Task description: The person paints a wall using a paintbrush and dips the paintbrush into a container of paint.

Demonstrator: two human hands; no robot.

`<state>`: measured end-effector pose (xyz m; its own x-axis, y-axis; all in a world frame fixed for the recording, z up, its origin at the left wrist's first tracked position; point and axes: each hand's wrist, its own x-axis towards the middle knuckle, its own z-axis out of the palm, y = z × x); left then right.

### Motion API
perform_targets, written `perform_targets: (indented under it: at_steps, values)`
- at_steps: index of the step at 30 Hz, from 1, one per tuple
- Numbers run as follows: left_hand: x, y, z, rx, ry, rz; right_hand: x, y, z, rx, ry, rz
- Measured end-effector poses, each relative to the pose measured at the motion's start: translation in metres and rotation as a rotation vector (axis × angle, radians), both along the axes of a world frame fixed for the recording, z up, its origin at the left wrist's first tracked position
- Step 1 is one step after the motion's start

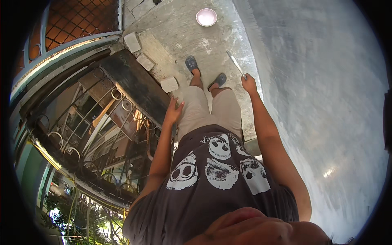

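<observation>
My right hand [248, 83] is closed round one end of a slim, pale, flat-looking tool [234, 61]. Its far end points up and away, near the foot of the grey wall [302, 81]; its exact kind is too small to make out. Beside my left thigh hangs my left hand [174, 110], fingers apart and nothing in it. Ahead of my feet, a round pink-and-white basin [206, 17] stands on the concrete floor [171, 24]; what is inside looks pale.
Pale blocks [145, 61] lie in a row along the floor's left edge. Past them runs a dark ledge [130, 77] with a metal railing [116, 94] of rings and bars. An orange panel behind a lattice grille [81, 20] stands at the far left. The wall closes off the right side.
</observation>
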<state>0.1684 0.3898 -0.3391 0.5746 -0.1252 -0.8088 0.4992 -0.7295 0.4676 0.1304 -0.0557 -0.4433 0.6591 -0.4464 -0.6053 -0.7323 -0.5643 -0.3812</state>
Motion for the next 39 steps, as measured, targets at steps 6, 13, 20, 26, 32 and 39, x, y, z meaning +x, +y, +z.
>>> perform_targets:
  at_steps: [6, 13, 20, 26, 32, 39]
  values:
    - [-0.011, -0.055, -0.03, 0.0, 0.024, 0.07, 0.149, -0.013, -0.063, 0.032, 0.002, 0.112]
    - [-0.023, -0.134, -0.053, 0.085, 0.083, 0.252, 0.318, 0.0, -0.196, -0.013, 0.142, 0.359]
    - [-0.049, -0.195, -0.059, 0.197, -0.039, 0.298, 0.364, -0.013, -0.339, -0.096, 0.134, 0.625]
    - [-0.028, -0.203, -0.065, 0.177, -0.028, 0.265, 0.376, 0.002, -0.385, -0.17, 0.188, 0.678]
    - [-0.026, -0.201, -0.065, 0.175, -0.044, 0.294, 0.368, 0.004, -0.379, -0.171, 0.141, 0.716]
    - [-0.024, -0.191, -0.066, 0.168, -0.055, 0.271, 0.351, -0.001, -0.338, -0.208, 0.053, 0.782]
